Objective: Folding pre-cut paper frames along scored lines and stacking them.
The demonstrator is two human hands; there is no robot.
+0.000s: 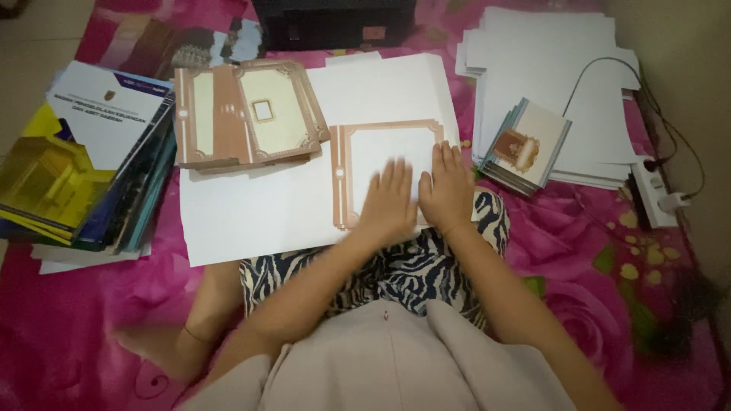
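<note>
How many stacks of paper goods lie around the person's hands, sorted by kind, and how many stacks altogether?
Brown-bordered card stacks: 1
Plain white sheet stacks: 1
Small picture-card stacks: 1
Coloured booklet stacks: 1
Total: 4
Both the left hand and right hand press one loose bordered card.

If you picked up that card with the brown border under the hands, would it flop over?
The card would probably bend a little, not flop: it lies flat and looks thicker than the white sheet beneath. It is likely light, being thin. It may slide easily on that smooth paper, since both hands, left hand and right hand, press it.
</note>
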